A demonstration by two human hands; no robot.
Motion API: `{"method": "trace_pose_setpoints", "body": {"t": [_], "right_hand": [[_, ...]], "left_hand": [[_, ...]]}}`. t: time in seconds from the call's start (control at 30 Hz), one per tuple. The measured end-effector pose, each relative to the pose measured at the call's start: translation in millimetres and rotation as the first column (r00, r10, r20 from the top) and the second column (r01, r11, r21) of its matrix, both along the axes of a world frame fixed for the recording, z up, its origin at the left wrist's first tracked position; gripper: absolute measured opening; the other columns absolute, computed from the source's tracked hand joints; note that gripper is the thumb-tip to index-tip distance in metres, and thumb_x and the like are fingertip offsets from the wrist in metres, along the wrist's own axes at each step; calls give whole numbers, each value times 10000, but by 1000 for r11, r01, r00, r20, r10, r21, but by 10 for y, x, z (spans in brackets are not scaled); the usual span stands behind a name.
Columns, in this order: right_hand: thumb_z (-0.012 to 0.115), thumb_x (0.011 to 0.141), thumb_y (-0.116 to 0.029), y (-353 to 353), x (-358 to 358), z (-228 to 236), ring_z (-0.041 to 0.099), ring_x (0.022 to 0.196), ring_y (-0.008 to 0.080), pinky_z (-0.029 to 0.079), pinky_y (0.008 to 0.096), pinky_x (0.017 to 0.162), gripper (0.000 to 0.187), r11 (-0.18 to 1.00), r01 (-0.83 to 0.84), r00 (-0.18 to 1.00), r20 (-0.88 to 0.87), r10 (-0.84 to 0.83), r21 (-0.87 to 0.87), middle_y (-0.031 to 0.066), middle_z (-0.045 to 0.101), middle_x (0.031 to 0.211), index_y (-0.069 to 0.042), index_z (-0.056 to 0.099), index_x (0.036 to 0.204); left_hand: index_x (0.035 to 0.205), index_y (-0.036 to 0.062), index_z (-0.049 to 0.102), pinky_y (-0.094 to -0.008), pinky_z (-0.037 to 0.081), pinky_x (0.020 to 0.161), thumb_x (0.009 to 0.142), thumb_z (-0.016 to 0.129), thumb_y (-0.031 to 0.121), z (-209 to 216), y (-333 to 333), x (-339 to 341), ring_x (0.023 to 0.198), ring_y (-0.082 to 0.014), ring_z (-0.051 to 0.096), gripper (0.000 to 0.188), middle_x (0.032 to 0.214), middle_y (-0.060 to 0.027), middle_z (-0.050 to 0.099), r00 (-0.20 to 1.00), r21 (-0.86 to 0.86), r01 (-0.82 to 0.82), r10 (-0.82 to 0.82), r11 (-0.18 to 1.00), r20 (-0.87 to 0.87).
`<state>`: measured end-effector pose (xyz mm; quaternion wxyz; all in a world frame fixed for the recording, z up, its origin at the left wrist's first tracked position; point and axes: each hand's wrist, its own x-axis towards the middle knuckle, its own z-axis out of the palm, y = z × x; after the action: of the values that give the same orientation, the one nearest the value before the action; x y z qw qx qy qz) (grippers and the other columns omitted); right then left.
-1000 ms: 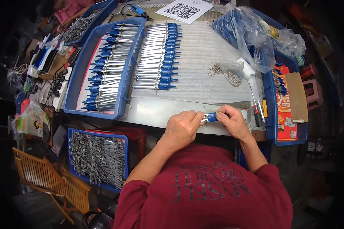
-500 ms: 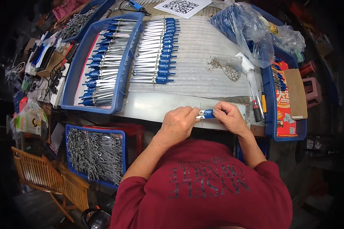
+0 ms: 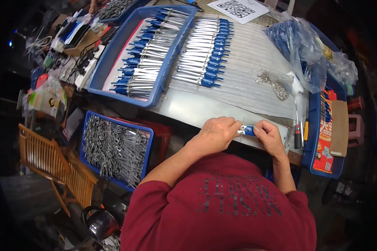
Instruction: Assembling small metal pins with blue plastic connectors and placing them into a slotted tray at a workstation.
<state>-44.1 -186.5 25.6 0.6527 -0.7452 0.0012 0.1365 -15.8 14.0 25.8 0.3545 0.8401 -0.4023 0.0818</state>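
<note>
Between my two hands is a blue-and-silver metal-legged piece (image 3: pixel 249 131) with a thin pin standing out crosswise, held over the table's near edge. My left hand (image 3: pixel 219 133) is closed around its silver legs, which the fingers mostly hide. My right hand (image 3: pixel 267 134) pinches the blue end between thumb and fingers. Beneath and beyond them lies a smooth grey metal sheet (image 3: pixel 192 108). Farther off, a row of like pieces (image 3: pixel 203 52), blue ends to the right, rests on white foam sheeting (image 3: pixel 247 58).
A blue bin (image 3: pixel 155 98) of like pieces stands left of the row. Loose small screws (image 3: pixel 276 87) lie on the foam. Right are a red-and-black screwdriver (image 3: pixel 297 136), a yellow-handled tool (image 3: pixel 306 131) and another blue bin (image 3: pixel 310 154). Lower left, a blue tray (image 3: pixel 148 152) holds metal parts.
The whole view has turned and shifted, so the table appears tilted and farther right. Both hands keep their hold on the blue-and-silver piece, with little change in their grip.
</note>
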Motion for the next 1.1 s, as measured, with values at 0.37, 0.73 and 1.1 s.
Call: {"method": "trace_pose_setpoints", "body": {"t": [0.37, 0.73, 1.1], "right_hand": [[529, 830, -161, -4, -10, -82, 348, 554, 24, 271, 177, 483, 187, 1000, -1, 1000, -1, 1, 20, -56, 440, 617, -31, 510, 697], [532, 829, -163, -1, -2, -107, 348, 550, 24, 267, 179, 479, 195, 1000, 0, 1000, -7, 0, 26, -54, 438, 607, -27, 506, 691], [529, 825, -158, -7, -1, -133, 335, 533, 21, 254, 177, 468, 203, 1000, 2, 1000, 24, -2, 21, -58, 426, 592, -28, 496, 674]], "left_hand": [[848, 37, 511, -354, 423, 545, 672, 631, 125, -85, 2, -24, 630, -257, 523, 231, 665, -87, 484, 1000, 3, -5, 5, 1000, 1], [809, 38, 505, -363, 422, 537, 668, 632, 114, -75, 14, -22, 616, -265, 521, 204, 653, -90, 482, 1000, -11, -12, 12, 1000, 2], [813, 44, 482, -379, 423, 546, 678, 623, 107, -56, 19, -15, 629, -281, 523, 205, 665, -98, 482, 1000, -24, 13, -13, 1000, -25]]}}
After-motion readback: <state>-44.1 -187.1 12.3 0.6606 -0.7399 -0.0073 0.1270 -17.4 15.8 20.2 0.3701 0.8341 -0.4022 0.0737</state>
